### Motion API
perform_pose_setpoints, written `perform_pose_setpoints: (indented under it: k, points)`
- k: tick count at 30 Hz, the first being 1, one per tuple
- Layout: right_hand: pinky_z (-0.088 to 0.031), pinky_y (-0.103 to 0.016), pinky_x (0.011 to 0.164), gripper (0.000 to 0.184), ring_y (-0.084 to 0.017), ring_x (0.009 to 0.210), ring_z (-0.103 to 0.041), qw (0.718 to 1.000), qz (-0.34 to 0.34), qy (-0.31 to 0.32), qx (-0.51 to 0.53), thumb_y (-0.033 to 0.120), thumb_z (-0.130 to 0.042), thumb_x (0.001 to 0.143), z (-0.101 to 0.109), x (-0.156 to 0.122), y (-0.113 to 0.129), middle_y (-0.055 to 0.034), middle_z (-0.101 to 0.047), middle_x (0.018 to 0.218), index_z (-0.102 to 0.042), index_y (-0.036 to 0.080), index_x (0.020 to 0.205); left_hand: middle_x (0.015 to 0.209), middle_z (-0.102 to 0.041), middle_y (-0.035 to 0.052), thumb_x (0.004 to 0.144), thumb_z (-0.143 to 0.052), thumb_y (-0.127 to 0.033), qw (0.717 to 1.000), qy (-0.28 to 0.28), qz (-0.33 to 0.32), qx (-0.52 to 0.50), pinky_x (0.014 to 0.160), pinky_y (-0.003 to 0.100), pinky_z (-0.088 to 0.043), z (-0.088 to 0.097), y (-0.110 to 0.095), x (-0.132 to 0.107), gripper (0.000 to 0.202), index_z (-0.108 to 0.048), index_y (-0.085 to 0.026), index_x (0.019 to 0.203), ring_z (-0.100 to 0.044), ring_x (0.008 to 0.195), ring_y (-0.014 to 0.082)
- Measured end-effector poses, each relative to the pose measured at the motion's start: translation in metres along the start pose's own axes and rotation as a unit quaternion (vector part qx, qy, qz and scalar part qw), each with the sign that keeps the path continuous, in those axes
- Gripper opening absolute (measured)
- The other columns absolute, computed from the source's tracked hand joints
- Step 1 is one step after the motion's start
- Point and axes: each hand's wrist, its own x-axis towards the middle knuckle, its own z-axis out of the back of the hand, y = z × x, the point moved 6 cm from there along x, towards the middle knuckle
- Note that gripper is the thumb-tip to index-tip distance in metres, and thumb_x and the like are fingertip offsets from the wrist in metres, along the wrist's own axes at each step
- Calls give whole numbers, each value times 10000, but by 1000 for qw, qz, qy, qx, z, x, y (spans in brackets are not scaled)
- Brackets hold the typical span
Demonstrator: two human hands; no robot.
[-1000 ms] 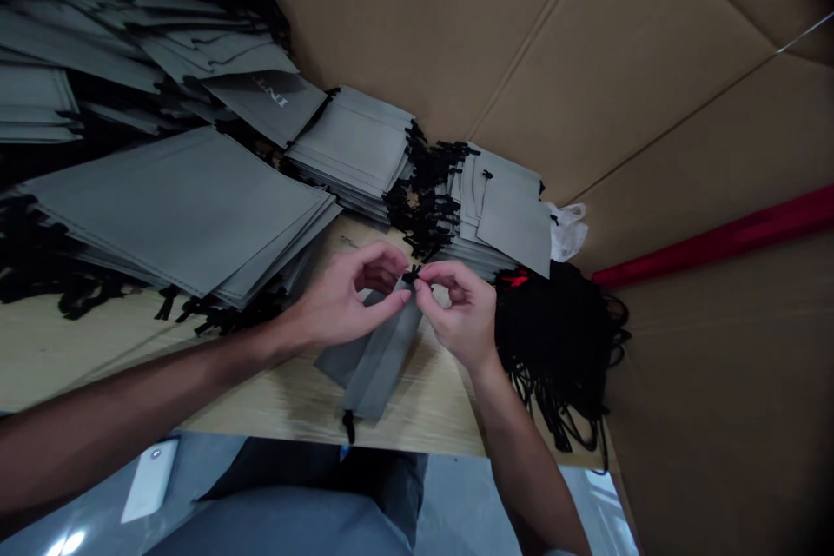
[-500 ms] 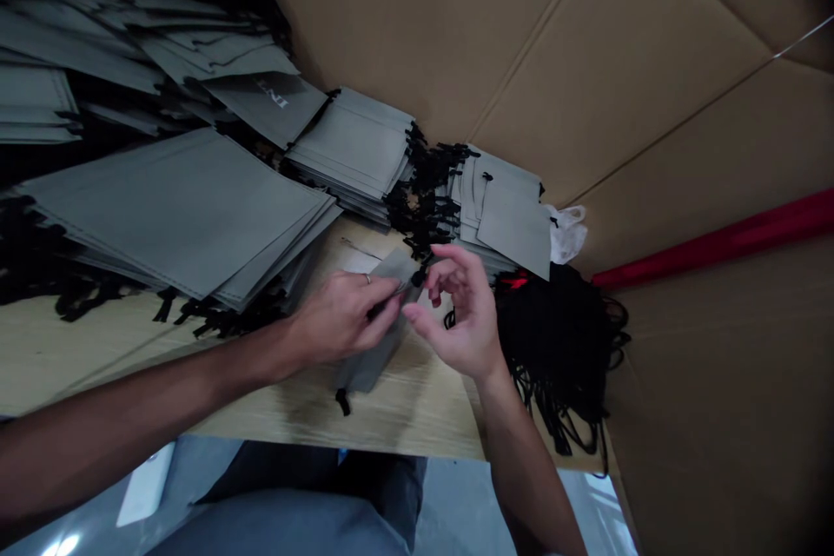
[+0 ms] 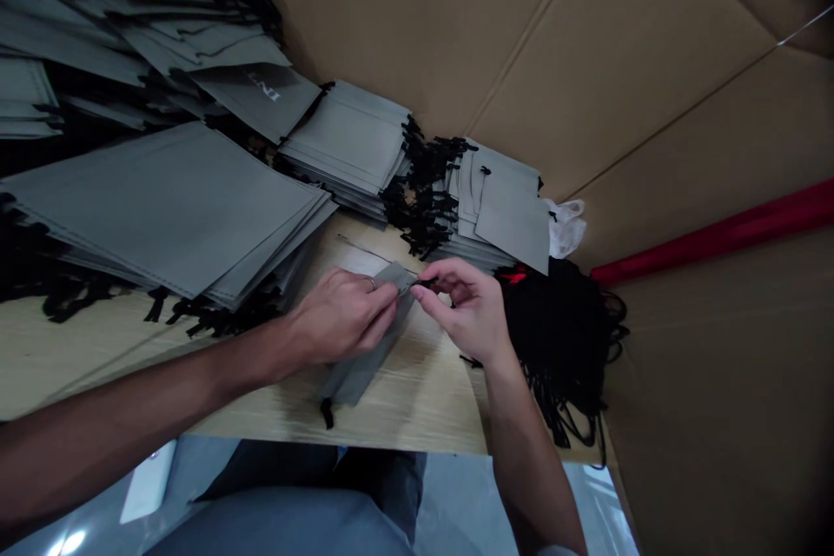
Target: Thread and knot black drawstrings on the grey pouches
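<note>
My left hand, a ring on one finger, is closed on the upper end of a narrow grey fabric pouch. The pouch slants over the wooden table, with a short black cord end hanging at its lower corner. Close beside it, my right hand pinches a black cord at the pouch's top edge. Thumb and forefinger meet there, and the fingertips of both hands nearly touch. A thin dark wire-like tool lies behind the hands; its near end is partly hidden.
Stacks of grey pouches with black cords cover the left, and smaller piles stand behind. A heap of black cords lies at right. Cardboard walls the back and right, with a red strip across it. A white plastic bag sits behind.
My right hand's loosely curled fingers have closed into a pinch on the black cord. The pouch's lower end has shifted slightly left and down. The view has tilted slightly.
</note>
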Motion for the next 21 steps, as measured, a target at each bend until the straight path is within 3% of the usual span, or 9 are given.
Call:
perform_pose_setpoints:
  k: [5, 9, 12, 15, 21]
  points:
    - [-612, -261, 682, 226, -134, 736, -687, 999, -32, 9, 24, 359, -889, 860, 6, 3, -3, -9, -735, 851, -725, 216, 920, 562, -593, -24, 1036, -477, -205, 1000, 18, 4, -24, 512, 364, -311, 0, -1, 0, 294, -553, -216, 752, -540, 463, 144]
    - [-636, -282, 745, 299, -150, 804, -712, 997, -41, 45, 43, 400, -921, 851, 5, 3, -6, -17, -751, 910, -750, 227, 1024, 580, -605, -23, 1033, -490, -226, 996, 39, 35, -75, 523, 349, -335, -5, 0, 0, 270, -583, -212, 781, -563, 485, 149]
    - [-655, -316, 814, 247, -172, 878, -739, 997, -29, 58, 40, 383, -892, 897, 6, 2, -6, -35, -769, 973, -773, 235, 1055, 580, -598, -18, 1033, -496, -243, 991, 55, 54, -112, 547, 344, -355, -8, 1, -1, 281, -577, -214, 765, -573, 506, 154]
    - [-643, -322, 826, 182, -175, 906, -727, 998, 10, 70, -1, 329, -831, 963, 8, 3, -1, -44, -751, 1039, -799, 259, 1127, 590, -597, -12, 1027, -497, -259, 988, 60, 55, -128, 569, 353, -359, -9, 0, -1, 290, -561, -217, 747, -580, 526, 161]
    - [-609, -362, 917, 319, -188, 1018, -704, 981, 56, 147, -111, 293, -693, 1069, 5, 1, 8, -67, -719, 1221, -746, 319, 1383, 599, -595, -13, 1008, -511, -250, 987, 63, 45, -142, 563, 358, -332, -7, 1, 1, 277, -555, -213, 736, -565, 525, 154]
